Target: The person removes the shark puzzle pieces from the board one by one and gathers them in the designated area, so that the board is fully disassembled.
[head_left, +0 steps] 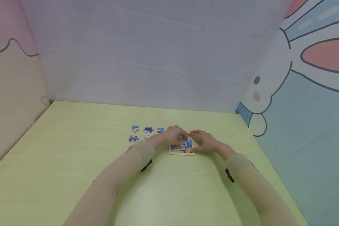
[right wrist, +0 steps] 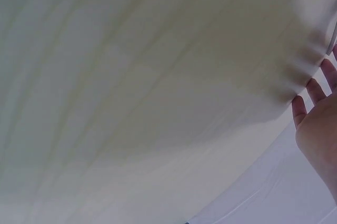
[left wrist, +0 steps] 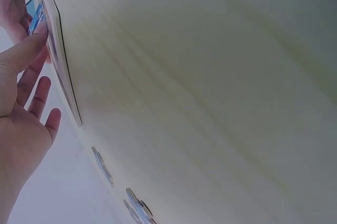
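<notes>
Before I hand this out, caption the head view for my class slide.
Left hand over a framed jigsaw puzzle, right hand at its edge, loose pieces to the left on a yellowish table.

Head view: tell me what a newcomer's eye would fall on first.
Probably the big white rabbit on the right wall, which dwarfs everything else. Next comes the small, bright puzzle on the pale table, with the left grip over it and the right grip at its right edge. Loose pieces lie to the puzzle's left.
</notes>
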`<state>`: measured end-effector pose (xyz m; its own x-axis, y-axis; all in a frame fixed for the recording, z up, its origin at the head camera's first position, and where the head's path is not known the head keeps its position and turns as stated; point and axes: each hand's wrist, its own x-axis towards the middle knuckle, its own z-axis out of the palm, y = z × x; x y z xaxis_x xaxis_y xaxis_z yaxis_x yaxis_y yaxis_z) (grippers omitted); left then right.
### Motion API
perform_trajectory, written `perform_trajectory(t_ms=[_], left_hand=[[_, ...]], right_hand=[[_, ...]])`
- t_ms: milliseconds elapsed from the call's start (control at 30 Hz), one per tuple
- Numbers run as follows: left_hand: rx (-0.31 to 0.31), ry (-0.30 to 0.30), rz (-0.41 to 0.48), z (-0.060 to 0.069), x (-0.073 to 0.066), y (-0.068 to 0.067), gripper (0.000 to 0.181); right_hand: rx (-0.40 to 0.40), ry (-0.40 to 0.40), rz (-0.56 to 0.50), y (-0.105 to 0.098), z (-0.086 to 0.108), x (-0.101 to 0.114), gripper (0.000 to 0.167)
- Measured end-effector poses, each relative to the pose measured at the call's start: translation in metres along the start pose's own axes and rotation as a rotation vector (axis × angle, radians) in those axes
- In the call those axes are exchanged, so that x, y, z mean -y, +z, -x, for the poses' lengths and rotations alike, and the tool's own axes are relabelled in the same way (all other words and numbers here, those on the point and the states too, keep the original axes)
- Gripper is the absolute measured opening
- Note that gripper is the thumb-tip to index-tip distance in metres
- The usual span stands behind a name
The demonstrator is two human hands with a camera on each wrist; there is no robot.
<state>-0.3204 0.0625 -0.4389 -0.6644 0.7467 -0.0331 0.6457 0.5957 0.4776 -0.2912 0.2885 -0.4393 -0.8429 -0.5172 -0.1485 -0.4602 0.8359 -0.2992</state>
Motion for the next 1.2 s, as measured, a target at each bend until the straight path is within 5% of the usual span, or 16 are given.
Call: perform_trajectory(t_ms=[533,1200], left_hand=[[-0.014,0.014,0.074,-0.0064,-0.0023,0.0026,0.022],[0.003,0.013,0.038,-0.0028,-0.0101,-0.003,0.019]], right_hand=[[0.003,0.004,0.006,-0.0001,0.0002,0.0007,0.079],[-0.009,-0.008,0.01,-0.0021,0.0038,0.002,0.08]])
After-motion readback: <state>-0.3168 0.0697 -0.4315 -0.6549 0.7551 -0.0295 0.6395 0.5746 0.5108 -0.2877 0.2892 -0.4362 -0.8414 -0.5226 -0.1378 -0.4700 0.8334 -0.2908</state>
